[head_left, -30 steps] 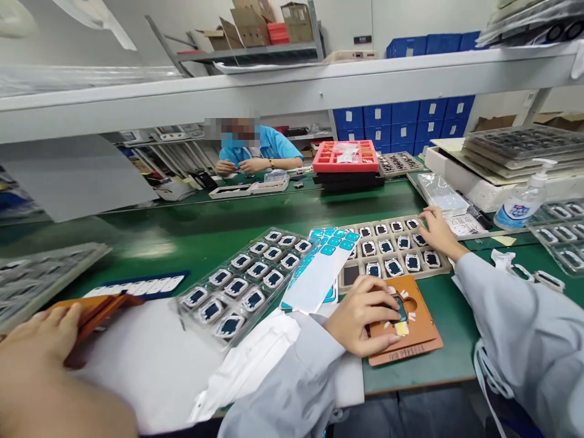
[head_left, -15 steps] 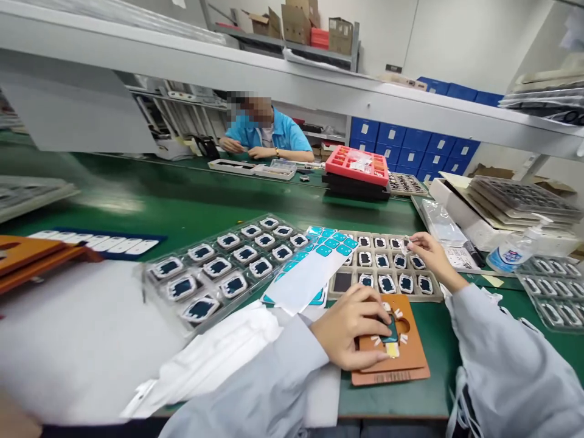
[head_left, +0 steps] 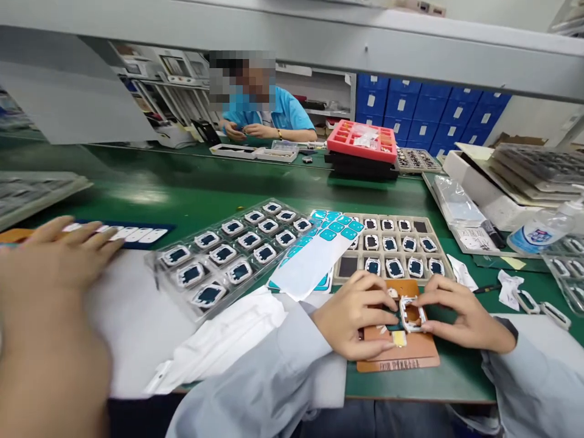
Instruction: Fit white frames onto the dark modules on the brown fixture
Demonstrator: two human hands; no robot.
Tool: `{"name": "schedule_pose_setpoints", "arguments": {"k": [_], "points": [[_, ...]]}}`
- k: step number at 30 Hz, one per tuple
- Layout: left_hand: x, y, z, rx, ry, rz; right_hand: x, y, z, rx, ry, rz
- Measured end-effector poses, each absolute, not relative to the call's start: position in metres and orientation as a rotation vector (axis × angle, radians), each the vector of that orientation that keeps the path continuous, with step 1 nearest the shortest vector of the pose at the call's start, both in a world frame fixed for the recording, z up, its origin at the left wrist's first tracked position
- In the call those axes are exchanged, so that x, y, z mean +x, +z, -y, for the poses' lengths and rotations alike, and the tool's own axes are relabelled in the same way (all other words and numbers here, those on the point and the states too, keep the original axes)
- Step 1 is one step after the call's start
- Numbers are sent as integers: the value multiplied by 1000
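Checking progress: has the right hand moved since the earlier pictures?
Yes. The right hand left the beige tray of parts and came nearer, onto the orange-brown fixture board, holding a white frame.

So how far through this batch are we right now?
Done: the clear tray on the left looks full of framed parts. In hand: left hand steadies a part on the orange jig while right hand sets a white frame onto it. Left: the beige tray holds about a dozen parts, with two pockets showing empty.
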State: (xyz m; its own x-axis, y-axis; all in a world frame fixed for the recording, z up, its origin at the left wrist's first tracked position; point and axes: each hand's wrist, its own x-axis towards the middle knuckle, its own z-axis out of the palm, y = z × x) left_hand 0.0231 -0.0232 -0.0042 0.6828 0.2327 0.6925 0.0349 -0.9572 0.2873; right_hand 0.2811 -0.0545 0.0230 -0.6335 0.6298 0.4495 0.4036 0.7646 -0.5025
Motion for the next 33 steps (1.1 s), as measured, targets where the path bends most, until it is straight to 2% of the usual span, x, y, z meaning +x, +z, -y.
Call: {"name": "schedule_pose_setpoints", "arguments": {"k": [8, 16, 33], "points": [[21, 0, 24, 2658, 1108, -220, 286, 26, 63, -767, 243, 2390], [22, 4, 28, 2538, 1326, -575, 271, 25, 63, -750, 202, 2291], [22, 8, 32, 2630, 1237, -735, 254, 13, 64, -736, 221, 2234]]}}
